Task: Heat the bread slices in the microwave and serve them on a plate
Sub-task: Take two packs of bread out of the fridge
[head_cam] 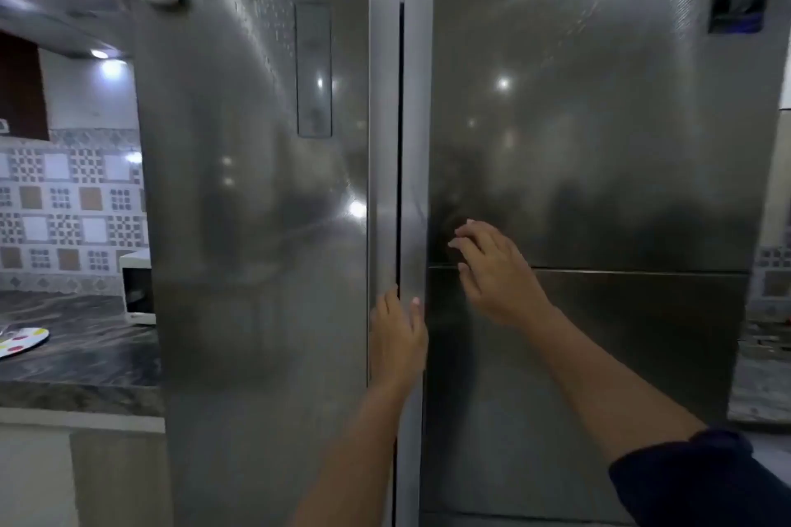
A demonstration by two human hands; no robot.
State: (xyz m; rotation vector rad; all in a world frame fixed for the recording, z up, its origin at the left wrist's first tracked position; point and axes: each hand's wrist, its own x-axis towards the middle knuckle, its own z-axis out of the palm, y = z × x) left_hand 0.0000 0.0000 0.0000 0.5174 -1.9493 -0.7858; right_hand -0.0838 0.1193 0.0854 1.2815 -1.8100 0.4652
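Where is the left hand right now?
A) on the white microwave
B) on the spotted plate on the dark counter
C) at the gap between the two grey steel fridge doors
C: the left hand reaches up with straight fingers to the dark gap between the two grey steel fridge doors, holding nothing.

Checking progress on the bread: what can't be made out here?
Head view:
- Inside left fridge and right fridge: hidden, both closed.
- Microwave: mostly hidden by the left fridge.
- Spotted plate: cut by the left edge.
- Whether the left hand touches a fridge: blurred.
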